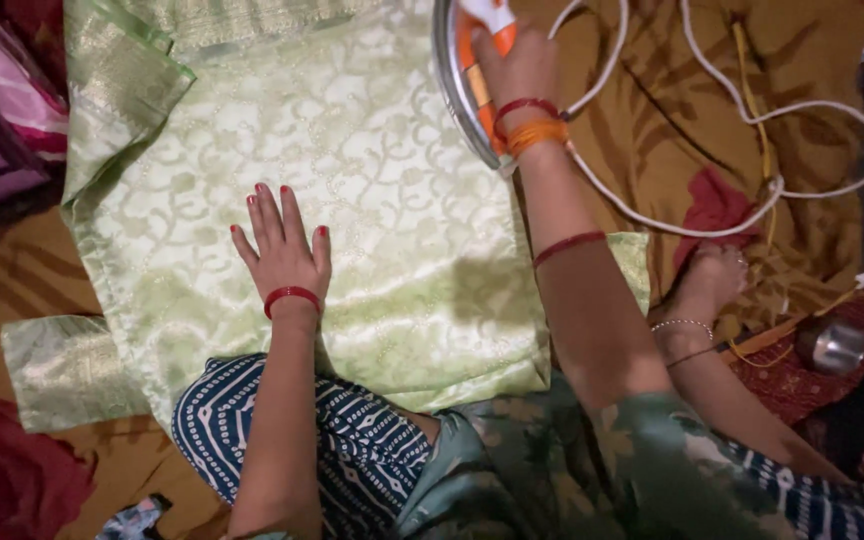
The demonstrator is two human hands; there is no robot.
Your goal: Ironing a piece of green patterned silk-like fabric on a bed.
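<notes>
A pale green patterned cloth (372,150) lies spread on the floor in front of me. My left hand (282,250) rests flat on it, fingers apart, pressing the fabric near its lower middle. My right hand (517,65) grips the orange and white handle of a clothes iron (457,70) at the cloth's upper right edge. The iron's metal soleplate faces left and looks tilted. A white cord (752,215) runs from the iron and loops to the right over a brown sheet.
My foot (707,285) rests on the brown sheet (812,60) at right, next to a red rag (717,205). A small steel cup (832,345) stands at far right. Pink and purple fabrics (2,110) are piled at upper left; dark red cloth (2,480) lies lower left.
</notes>
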